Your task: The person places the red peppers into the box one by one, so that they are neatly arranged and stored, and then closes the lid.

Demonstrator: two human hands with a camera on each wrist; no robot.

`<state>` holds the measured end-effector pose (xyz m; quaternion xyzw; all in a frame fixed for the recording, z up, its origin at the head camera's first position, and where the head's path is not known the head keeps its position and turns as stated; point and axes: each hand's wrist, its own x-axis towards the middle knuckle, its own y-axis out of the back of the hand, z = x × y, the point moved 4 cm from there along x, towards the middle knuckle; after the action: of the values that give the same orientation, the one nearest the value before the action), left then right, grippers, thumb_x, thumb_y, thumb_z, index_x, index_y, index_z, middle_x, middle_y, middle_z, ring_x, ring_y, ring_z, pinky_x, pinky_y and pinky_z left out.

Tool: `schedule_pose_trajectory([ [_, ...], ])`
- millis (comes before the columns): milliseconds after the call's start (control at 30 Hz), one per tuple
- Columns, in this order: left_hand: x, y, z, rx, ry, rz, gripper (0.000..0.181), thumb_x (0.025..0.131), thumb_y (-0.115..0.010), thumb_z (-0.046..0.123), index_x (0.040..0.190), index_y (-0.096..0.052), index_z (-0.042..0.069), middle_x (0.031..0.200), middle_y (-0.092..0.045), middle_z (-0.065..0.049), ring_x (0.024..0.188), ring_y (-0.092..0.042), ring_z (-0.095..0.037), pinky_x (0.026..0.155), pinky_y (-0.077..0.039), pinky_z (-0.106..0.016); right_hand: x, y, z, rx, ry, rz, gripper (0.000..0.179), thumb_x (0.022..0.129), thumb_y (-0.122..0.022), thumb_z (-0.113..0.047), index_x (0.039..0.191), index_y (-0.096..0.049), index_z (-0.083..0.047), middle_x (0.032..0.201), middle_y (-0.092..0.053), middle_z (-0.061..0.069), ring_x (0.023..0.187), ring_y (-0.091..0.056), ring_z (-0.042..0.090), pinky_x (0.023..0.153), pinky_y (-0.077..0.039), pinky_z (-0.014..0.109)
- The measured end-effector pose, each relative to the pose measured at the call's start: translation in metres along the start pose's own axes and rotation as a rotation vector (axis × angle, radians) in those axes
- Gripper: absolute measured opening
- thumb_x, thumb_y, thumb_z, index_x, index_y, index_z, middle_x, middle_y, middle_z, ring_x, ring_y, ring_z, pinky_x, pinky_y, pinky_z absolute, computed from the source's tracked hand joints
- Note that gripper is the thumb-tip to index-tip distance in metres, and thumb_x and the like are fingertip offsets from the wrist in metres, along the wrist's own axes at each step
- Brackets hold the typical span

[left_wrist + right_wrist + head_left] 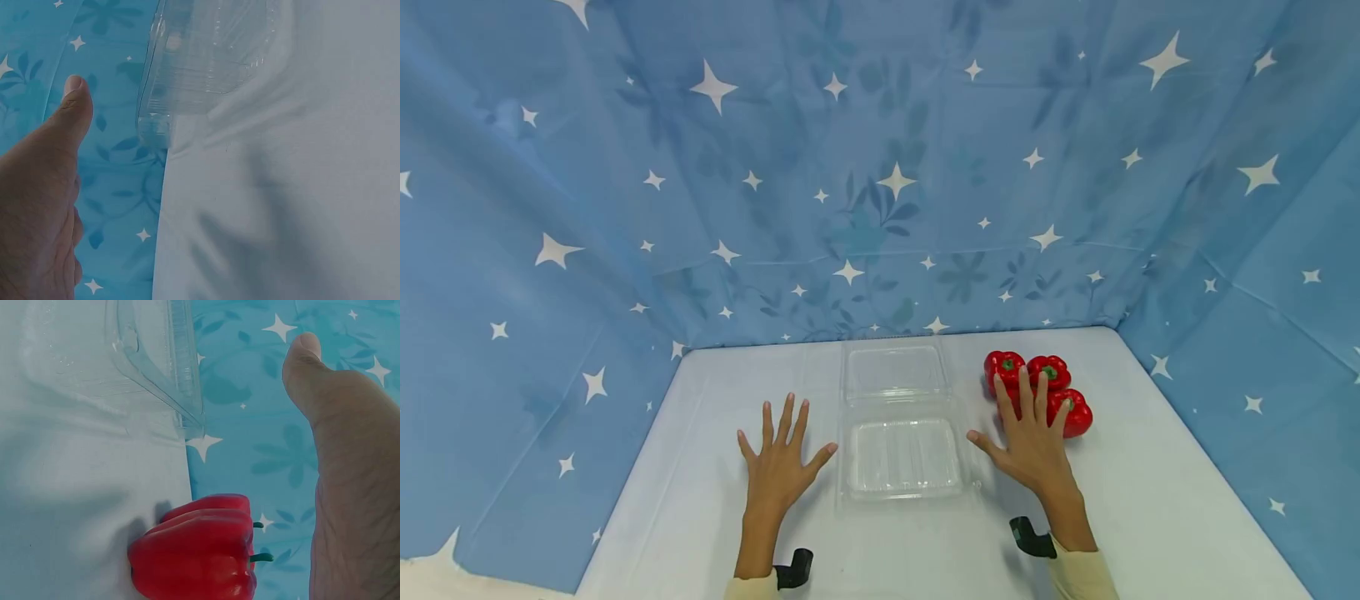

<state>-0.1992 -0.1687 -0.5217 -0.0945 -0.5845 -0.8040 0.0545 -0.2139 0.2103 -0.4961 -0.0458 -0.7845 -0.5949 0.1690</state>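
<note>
A clear plastic clamshell box (906, 458) lies unfolded in the middle of the white table, its lid (895, 372) laid back toward the curtain. Left of it, my left hand (777, 473) hovers palm down with fingers spread, holding nothing. On the other side my right hand (1037, 446) is spread out too. Its fingers overlap a cluster of several red bell peppers (1077, 419) in the head view, partly hiding one. From the right wrist, a bell pepper (194, 556) with a green stem appears below the thumb, apart from the hand.
The white table (700, 517) meets a blue star-patterned curtain (895, 225) at its back edge and along both sides. A black strap mount (1032, 537) sits at the right wrist, and a similar one (795, 568) at the left.
</note>
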Motion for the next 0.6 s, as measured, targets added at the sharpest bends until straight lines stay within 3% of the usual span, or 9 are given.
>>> schedule_pose_trajectory([
  [200, -0.002, -0.004, 0.004, -0.021, -0.005, -0.010, 0.093, 0.084, -0.055, 0.071, 0.157, -0.021, 0.025, 0.166, -0.011, -0.003, 0.151, -0.002, -0.041, 0.109, -0.004, -0.079, 0.001, 0.001, 0.003, -0.015, 0.004, 0.054, 0.107, 0.073, -0.075, -0.053, 0.157, -0.019, -0.016, 0.164, -0.003, 0.020, 0.148, 0.001, 0.048, 0.105, -0.011, 0.082],
  [367, -0.007, -0.015, 0.008, -0.061, 0.003, -0.069, 0.095, 0.084, -0.053, 0.072, 0.158, -0.016, 0.025, 0.166, -0.007, -0.003, 0.151, -0.003, -0.042, 0.109, -0.010, -0.078, 0.000, 0.004, 0.006, 0.013, -0.020, 0.098, 0.106, 0.075, -0.076, -0.049, 0.157, -0.017, -0.018, 0.163, -0.002, 0.021, 0.149, 0.005, 0.047, 0.105, -0.009, 0.083],
  [500, -0.013, -0.022, 0.017, -0.205, -0.024, -0.135, 0.093, 0.088, -0.054, 0.066, 0.158, -0.014, 0.021, 0.166, -0.007, -0.007, 0.151, -0.007, -0.043, 0.107, -0.018, -0.079, 0.000, 0.005, 0.011, 0.050, -0.079, 0.156, 0.100, 0.078, -0.075, -0.042, 0.157, -0.020, -0.014, 0.163, 0.000, 0.021, 0.149, 0.005, 0.047, 0.106, -0.007, 0.082],
  [600, -0.018, -0.028, 0.023, -0.349, -0.059, -0.191, 0.093, 0.091, -0.057, 0.059, 0.159, -0.009, 0.019, 0.166, -0.003, -0.007, 0.151, -0.010, -0.041, 0.107, -0.025, -0.075, 0.000, 0.009, 0.017, 0.120, -0.177, 0.219, 0.093, 0.082, -0.073, -0.037, 0.156, -0.021, -0.012, 0.163, -0.002, 0.021, 0.149, 0.003, 0.048, 0.108, -0.008, 0.080],
])
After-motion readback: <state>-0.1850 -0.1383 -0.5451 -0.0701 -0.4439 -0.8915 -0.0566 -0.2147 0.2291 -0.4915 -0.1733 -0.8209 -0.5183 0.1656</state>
